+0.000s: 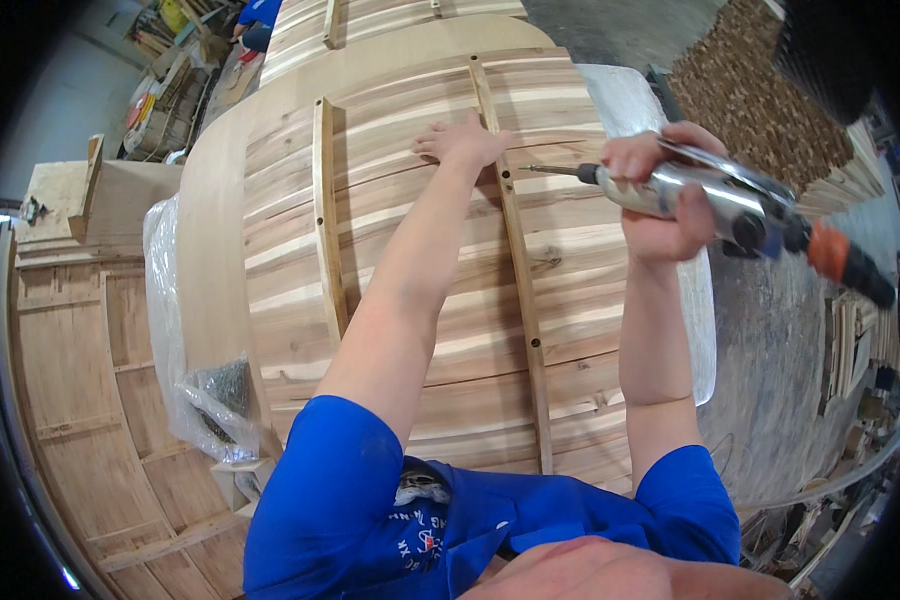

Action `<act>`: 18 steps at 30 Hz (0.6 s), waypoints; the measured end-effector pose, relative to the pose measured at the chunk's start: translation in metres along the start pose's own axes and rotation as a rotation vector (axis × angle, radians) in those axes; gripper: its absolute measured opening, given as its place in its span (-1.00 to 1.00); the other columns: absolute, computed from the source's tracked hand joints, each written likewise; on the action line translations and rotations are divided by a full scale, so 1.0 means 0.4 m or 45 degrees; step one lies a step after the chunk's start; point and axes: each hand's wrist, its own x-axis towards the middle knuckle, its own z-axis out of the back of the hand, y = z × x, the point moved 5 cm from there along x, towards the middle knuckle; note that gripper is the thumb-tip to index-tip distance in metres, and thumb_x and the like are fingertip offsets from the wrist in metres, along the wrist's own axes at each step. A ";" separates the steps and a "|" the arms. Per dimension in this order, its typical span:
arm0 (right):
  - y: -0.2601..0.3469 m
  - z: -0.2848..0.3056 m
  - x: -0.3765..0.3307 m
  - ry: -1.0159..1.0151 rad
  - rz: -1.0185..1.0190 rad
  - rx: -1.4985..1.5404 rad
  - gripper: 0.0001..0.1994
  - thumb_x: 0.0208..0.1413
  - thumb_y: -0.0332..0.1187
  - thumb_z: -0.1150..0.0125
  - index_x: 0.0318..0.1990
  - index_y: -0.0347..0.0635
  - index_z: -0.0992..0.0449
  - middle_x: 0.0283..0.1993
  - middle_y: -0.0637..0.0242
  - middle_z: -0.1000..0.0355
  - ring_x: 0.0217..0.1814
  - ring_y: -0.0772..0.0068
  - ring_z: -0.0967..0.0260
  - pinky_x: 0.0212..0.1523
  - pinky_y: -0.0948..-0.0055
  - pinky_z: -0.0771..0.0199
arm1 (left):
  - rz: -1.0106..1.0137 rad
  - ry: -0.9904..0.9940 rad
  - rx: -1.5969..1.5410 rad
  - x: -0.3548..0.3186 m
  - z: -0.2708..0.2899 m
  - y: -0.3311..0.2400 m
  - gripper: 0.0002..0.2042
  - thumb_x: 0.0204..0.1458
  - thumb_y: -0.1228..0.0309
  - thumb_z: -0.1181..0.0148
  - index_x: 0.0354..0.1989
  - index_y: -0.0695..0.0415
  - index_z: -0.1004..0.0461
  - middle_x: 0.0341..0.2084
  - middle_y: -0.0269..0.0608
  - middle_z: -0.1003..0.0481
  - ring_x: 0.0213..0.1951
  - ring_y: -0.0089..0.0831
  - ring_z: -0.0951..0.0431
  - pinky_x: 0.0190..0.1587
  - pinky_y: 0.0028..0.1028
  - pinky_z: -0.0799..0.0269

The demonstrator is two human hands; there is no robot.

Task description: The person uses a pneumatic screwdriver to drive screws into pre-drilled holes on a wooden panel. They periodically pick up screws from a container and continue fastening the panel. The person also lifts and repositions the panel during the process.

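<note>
My left hand [466,143] lies flat with spread fingers on a panel of pale and brown wooden boards [420,270], its edge touching the right-hand wooden batten [522,262]. Dark round holes are spaced along that batten. In my right hand [665,195] is a silver air screwdriver [735,210] with a black and orange hose fitting at its rear. Its long thin bit [552,170] points left, and the tip is close to a hole in the batten; I cannot tell whether it touches. To the left, a second batten [325,220] runs parallel on the panel.
Beneath the panel lies a plain rounded board [215,240]. A plastic bag with dark small pieces [220,400] sits at its left edge. Framed wooden panels [80,370] stand at left, stacked wood pieces [745,90] at far right. Another person in blue [258,20] is at the far left.
</note>
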 end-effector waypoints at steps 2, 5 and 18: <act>-0.036 0.008 0.019 -0.019 0.003 -0.071 -0.56 -0.04 -0.13 0.03 -0.08 -0.29 -0.26 -0.53 0.17 -0.31 -0.46 0.29 -0.29 -0.32 0.18 -0.36 | -0.102 -0.018 0.008 0.018 -0.004 0.006 -0.21 -0.13 -0.09 -0.02 0.30 -0.14 0.08 0.23 0.26 0.03 0.23 0.35 0.10 0.05 0.11 -0.12; -0.097 -0.003 0.074 -0.067 0.069 -0.048 -0.58 -0.02 -0.18 0.00 -0.09 -0.33 -0.25 -0.53 0.17 -0.31 -0.45 0.29 -0.30 -0.31 0.18 -0.37 | -0.172 0.007 -0.088 0.047 -0.016 0.021 -0.22 -0.11 -0.08 -0.02 0.31 -0.13 0.10 0.19 0.28 -0.04 0.21 0.30 0.02 0.07 0.12 -0.07; -0.492 0.035 0.370 -0.162 0.170 -0.470 -0.63 0.03 -0.21 0.01 -0.11 -0.32 -0.27 -0.53 0.20 -0.31 -0.45 0.32 -0.30 -0.29 0.24 -0.37 | -0.361 -0.657 -0.469 -0.007 -0.056 0.013 -0.41 -0.16 0.11 -0.17 0.08 -0.10 -0.12 0.29 0.00 0.24 0.25 0.34 0.29 0.14 0.36 0.31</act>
